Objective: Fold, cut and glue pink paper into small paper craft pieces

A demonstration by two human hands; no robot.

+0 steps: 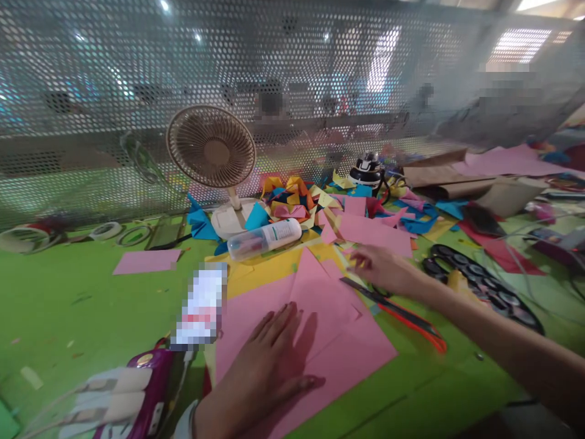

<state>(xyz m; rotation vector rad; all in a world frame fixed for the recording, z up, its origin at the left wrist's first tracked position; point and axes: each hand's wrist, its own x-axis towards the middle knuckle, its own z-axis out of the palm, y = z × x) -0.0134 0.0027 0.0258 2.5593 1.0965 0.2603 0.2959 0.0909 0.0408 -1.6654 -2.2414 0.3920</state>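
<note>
My left hand [269, 356] lies flat, fingers stretched out, on a large sheet of pink paper [351, 360]. A folded pink piece with a raised pointed tip rests on this sheet, beyond my left fingers. Over the sheet's right side is my right hand [384, 268], its fingers loosely bent and apart, with nothing visible in them. Just below it lies a long black tool with an orange edge [402, 320]; its exact kind is unclear. Yellow paper [260, 277] shows from under the pink sheet.
A clear bottle with a white cap [265, 238] lies beyond the paper, before a small fan [214, 149]. Coloured paper scraps [297, 198] are heaped behind. A lit phone [201, 308] and purple power bank [150, 378] with cables stand left; a black tray [484, 286] lies right.
</note>
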